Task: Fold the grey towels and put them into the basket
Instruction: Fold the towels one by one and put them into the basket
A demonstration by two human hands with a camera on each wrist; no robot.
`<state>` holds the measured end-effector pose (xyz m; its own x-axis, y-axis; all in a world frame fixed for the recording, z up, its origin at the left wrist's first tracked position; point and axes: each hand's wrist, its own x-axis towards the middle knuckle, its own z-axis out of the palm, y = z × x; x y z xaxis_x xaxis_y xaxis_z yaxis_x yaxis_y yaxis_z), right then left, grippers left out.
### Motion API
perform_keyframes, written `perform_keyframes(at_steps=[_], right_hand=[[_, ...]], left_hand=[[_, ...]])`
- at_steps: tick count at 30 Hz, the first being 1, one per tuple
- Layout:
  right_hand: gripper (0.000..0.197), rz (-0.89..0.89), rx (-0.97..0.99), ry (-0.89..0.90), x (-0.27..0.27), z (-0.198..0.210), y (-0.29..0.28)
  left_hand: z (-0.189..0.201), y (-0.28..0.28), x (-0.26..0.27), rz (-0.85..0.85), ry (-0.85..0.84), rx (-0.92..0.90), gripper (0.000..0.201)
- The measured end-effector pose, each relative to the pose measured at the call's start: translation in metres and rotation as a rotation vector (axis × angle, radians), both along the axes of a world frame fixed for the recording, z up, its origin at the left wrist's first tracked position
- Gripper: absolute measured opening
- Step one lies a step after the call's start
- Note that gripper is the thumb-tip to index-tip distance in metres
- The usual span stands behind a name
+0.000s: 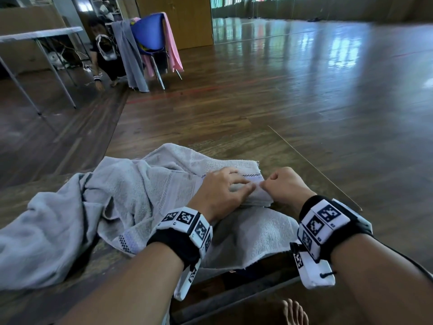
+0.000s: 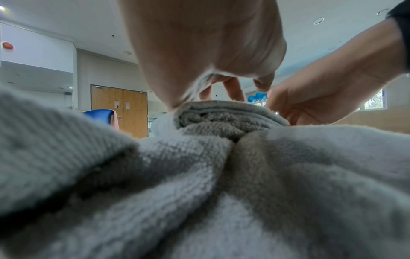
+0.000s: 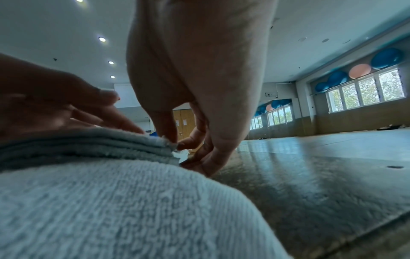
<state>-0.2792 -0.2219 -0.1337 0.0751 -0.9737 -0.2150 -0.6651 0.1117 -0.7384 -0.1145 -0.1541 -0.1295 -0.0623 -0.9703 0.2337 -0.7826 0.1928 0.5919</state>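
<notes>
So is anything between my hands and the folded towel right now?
No. The left hand rests straight on top of the folded towel, and the right hand pinches its corner. No basket shows in any view, so that path cannot be judged.

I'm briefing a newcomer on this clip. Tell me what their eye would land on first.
First, the two hands meeting at table centre: the left hand rests with straight fingers on a small folded grey towel, while the right hand pinches its corner. Next, the loose grey towels heaped across the table's left side. Far back left, a blue chair draped with grey and pink cloths.
</notes>
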Motion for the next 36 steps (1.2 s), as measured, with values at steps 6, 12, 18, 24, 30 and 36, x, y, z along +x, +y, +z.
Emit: perform_keyframes(at_steps=[6,12,18,24,30,36], right_hand=[[0.013,0.014,-0.149,0.157,0.009,0.004,0.008],[0.053,0.386,-0.231,0.154,0.027,-0.005,-0.001],[0.060,0.509,0.018,0.301,0.033,-0.019,-0.005],[0.060,0.482,0.020,0.284,0.032,-0.020,0.000],[0.062,0.491,0.039,0.300,0.032,-0.020,-0.001],[0.065,0.525,-0.001,0.285,0.029,-0.017,-0.005]], left_hand=[[-0.019,-0.008,0.010,0.193,-0.206,0.290,0.051],[-0.031,-0.013,0.011,0.178,-0.288,0.373,0.058],[-0.026,-0.015,0.026,0.184,-0.325,0.455,0.067],[-0.026,-0.018,0.029,0.308,-0.342,0.504,0.079],[-0.021,-0.022,0.026,0.407,-0.318,0.528,0.077],[-0.019,-0.022,0.031,0.674,-0.192,0.340,0.072]])
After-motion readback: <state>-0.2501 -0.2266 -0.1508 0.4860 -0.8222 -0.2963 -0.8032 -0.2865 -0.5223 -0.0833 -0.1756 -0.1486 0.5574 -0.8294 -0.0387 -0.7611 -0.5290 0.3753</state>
